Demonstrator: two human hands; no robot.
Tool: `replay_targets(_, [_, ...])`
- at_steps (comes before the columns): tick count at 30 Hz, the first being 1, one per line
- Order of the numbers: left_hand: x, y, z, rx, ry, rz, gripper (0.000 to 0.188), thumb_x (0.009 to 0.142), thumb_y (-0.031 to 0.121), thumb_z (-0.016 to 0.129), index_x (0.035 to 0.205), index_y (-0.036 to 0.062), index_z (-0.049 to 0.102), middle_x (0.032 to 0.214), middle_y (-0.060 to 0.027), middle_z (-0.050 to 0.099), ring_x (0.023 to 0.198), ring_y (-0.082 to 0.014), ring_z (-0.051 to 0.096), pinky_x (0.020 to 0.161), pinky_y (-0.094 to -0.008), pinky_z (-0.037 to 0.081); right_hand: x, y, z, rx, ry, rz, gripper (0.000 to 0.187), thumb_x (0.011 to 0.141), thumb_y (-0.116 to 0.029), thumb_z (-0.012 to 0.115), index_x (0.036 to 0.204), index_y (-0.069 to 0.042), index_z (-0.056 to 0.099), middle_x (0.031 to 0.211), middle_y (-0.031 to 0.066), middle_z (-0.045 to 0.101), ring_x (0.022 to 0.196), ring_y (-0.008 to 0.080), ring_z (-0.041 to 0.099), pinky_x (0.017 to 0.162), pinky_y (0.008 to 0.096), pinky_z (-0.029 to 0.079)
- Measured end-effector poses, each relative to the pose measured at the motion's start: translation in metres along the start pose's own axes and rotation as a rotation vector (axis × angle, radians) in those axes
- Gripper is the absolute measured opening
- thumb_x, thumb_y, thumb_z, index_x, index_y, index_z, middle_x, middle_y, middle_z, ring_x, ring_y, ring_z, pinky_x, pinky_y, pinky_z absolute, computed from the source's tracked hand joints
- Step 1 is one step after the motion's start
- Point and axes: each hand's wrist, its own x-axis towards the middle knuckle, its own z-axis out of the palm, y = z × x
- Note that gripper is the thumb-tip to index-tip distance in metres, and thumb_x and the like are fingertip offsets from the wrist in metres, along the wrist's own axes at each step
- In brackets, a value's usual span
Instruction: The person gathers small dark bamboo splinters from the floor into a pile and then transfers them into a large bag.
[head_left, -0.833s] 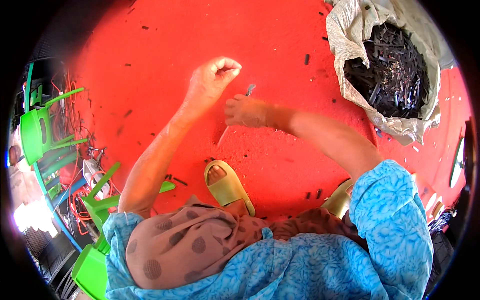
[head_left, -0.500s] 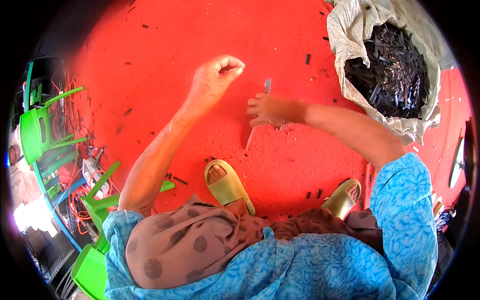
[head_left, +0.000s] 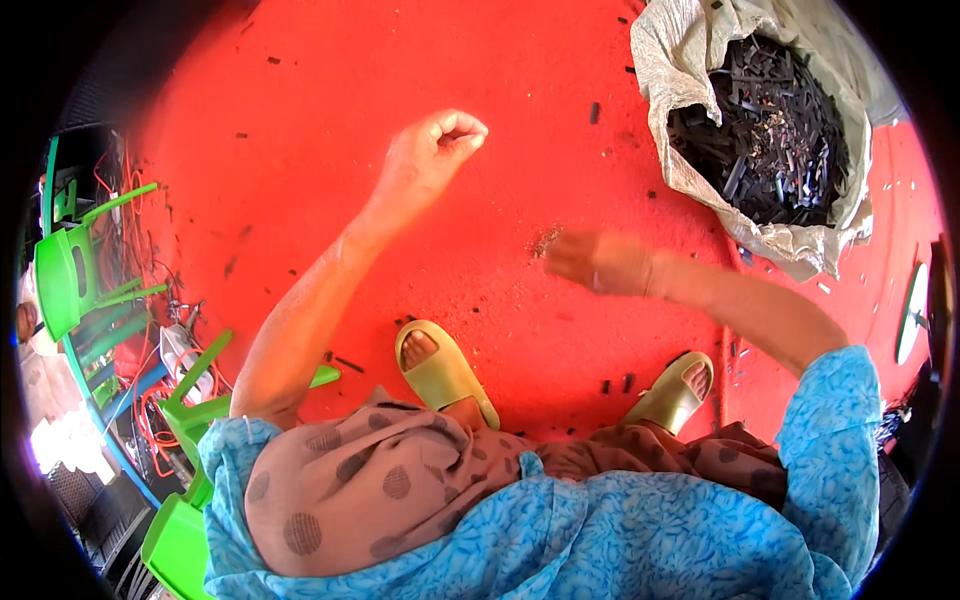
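My left hand [head_left: 432, 150] hovers over the red floor covering [head_left: 400, 60], fingers curled and thumb pressed to the fingertips. Whatever it may pinch is too small to see. Low over the floor, my right hand [head_left: 602, 264] is smeared by motion, its fingers pointing left. At its fingertips lies a little heap of brown crumbs [head_left: 545, 241]. Whether the right hand holds anything cannot be made out.
A woven sack [head_left: 680, 165] full of black strips [head_left: 775, 130] stands open at the far right. Green plastic chairs [head_left: 62, 275] and orange cables [head_left: 155, 425] crowd the left. Black scraps [head_left: 595, 112] dot the floor around my yellow-green sandals [head_left: 447, 372].
My right hand has swept to the right and a little nearer me. The thin blade-like tool seen at it earlier no longer shows. The left hand keeps its closed pose.
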Motion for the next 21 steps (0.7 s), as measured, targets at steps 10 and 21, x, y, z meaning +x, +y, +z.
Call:
replay_targets(10, [0.011,-0.013,0.023,-0.03,-0.042,0.061,0.01,0.082,0.014,0.059,0.089,0.0074,0.06,0.075,0.0066,0.054,0.066,-0.0019,0.045,0.058,-0.0184,0.039,0.01,-0.075,0.066,0.239,-0.086,0.261,0.013,0.082,-0.015,0.042,0.09,-0.004,0.044,0.071,0.0131,0.05,0.058,0.0291,0.057,0.042,0.0415,0.046])
replay_targets(21, [0.011,-0.019,0.026,-0.011,-0.03,0.075,0.01,0.081,0.013,0.059,0.088,0.0058,0.061,0.076,0.0056,0.056,0.068,-0.0027,0.047,0.061,-0.0194,0.041,0.007,-0.039,0.036,-0.058,-0.021,0.493,0.014,0.085,-0.016,0.042,0.093,-0.005,0.047,0.072,0.0138,0.051,0.047,0.0275,0.055,0.036,0.0384,0.043])
